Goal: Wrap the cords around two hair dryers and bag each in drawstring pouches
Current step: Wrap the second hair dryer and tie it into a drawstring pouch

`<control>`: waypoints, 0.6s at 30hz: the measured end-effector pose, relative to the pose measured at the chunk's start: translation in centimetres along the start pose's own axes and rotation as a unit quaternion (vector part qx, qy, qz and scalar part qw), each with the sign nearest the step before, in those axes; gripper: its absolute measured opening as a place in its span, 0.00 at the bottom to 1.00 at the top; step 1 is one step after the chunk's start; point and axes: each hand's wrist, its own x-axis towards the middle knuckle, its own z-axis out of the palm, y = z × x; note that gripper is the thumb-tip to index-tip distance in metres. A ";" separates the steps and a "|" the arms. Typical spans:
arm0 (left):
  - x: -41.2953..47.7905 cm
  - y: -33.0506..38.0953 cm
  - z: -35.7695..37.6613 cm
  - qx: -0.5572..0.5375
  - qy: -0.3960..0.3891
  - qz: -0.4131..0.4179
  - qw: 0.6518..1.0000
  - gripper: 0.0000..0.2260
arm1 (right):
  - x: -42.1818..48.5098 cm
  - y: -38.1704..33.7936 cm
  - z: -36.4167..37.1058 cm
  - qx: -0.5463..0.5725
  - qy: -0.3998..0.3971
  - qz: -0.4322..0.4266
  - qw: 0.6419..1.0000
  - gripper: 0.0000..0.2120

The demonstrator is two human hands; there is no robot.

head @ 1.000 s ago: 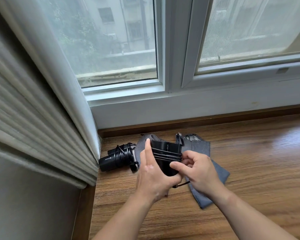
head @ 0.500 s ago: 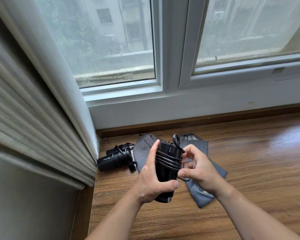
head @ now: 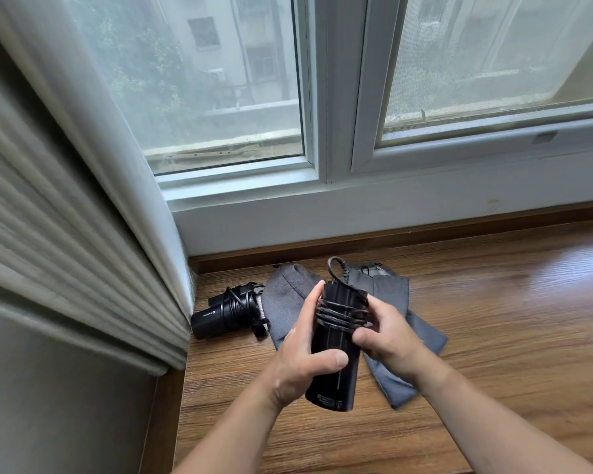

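1. lower centre of the frame: dryer (head: 332, 381), black, held roughly upright, lifted clear of the sill (head: 510, 319).
2. left hand (head: 298, 364): gripping the dryer's left side, thumb curled across the front, forefinger stretched up along the body beside the coils.
3. right hand (head: 391, 340): at the right of the coils, thumb and curled fingers pinching the cord (head: 339, 314). cannot tell whether the cord's end is tucked or loose, being hidden under the fingers.
4. several turns of cord wound close round the upper body, with one small loop standing up above the top end.
5. left of centre, near the foot of the curtain (head: 65, 234): second dryer (head: 225, 313), lying on its side on the sill, own cord wound round it, not bagged.
6. behind the hands, flat on the sill: two grey pouches. left pouch (head: 285, 299) just beside the second dryer, right pouch (head: 392, 294) running down toward lower right under the right wrist. both limp, apparently unfilled.
7. judged done: wrapping of the second dryer.
8. judged nearly done: wrapping of the held dryer, with only the last bit of cord to fix.
9. judged left: all the bagging, meaning each dryer slid into a pouch and each drawstring pulled shut.
10. roughly halfway by that count, with the winding about over and no pouch filled yet.
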 end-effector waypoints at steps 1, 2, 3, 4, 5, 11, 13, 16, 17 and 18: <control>0.0 -0.1 0.1 -0.002 0.000 -0.005 1.000 0.50 | -0.1 -0.3 0.1 0.001 0.010 -0.004 1.000 0.44; 0.0 0.0 0.3 -0.001 -0.001 -0.011 1.000 0.49 | -0.1 -0.5 0.2 -0.007 0.029 -0.009 1.000 0.43; 0.1 0.1 0.4 0.010 0.005 -0.014 1.000 0.47 | -0.2 -0.5 0.2 -0.022 0.055 -0.016 0.998 0.42; 0.2 0.2 0.7 0.030 0.018 -0.015 0.999 0.46 | -0.2 -0.5 0.1 -0.045 0.086 -0.025 0.995 0.40; 0.3 0.3 0.9 0.057 0.043 -0.013 0.997 0.44 | -0.3 -0.5 0.2 -0.070 0.116 -0.028 0.990 0.38; 0.6 -0.1 1.1 0.107 0.112 -0.013 0.988 0.38 | -0.4 0.0 0.1 -0.164 0.156 -0.004 0.974 0.31; 0.5 -0.2 0.4 0.054 0.099 -0.024 0.993 0.32 | -0.4 -0.5 -0.9 -0.176 0.107 -0.006 0.979 0.29; 0.2 0.1 -0.5 0.002 0.051 -0.031 0.998 0.28 | -0.5 -1.2 -1.5 -0.159 0.055 0.001 0.986 0.27; 0.2 0.1 -0.6 -0.002 0.040 -0.034 0.999 0.29 | -0.5 -1.2 -1.3 -0.153 0.059 0.003 0.986 0.27; 0.3 0.0 -0.6 -0.001 0.037 -0.034 0.999 0.31 | -0.6 -1.1 -1.1 -0.150 0.071 0.002 0.986 0.27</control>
